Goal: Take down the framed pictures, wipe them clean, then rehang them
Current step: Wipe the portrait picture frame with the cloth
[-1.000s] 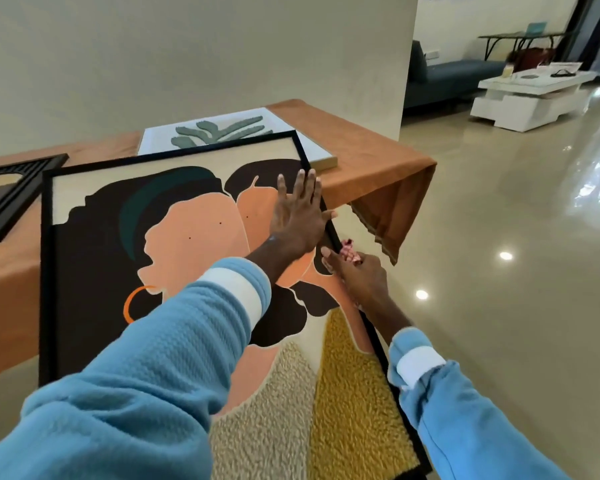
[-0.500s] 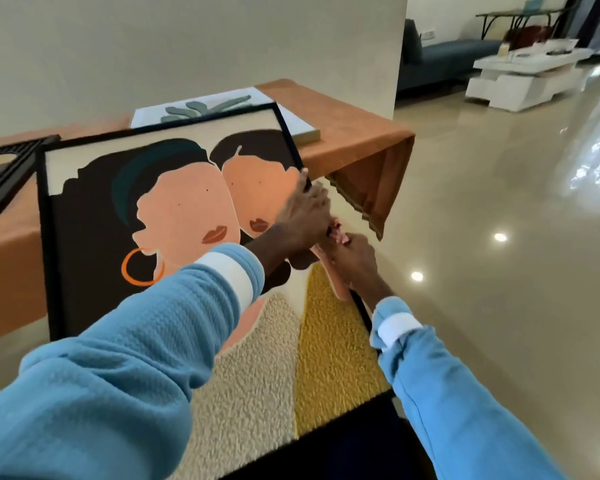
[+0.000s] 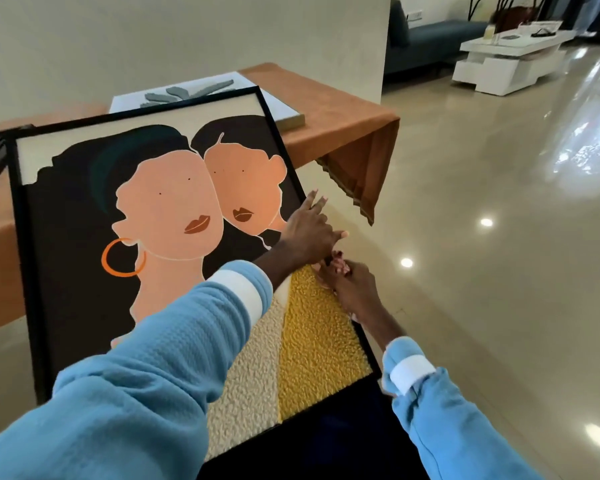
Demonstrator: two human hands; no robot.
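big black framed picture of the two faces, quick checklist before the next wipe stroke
1. Large black-framed picture of two faces tilted, front towards the person: ok.
2. Left hand on its right edge, fingers straight, steadying it: ok.
3. Right hand has a grip on the small pink cloth: ok.
4. Cloth at the frame's right edge: ok.
5. Top edge resting on the orange-clothed table: cannot tell.
6. Clear of the white-framed leaf picture behind: cannot tell.
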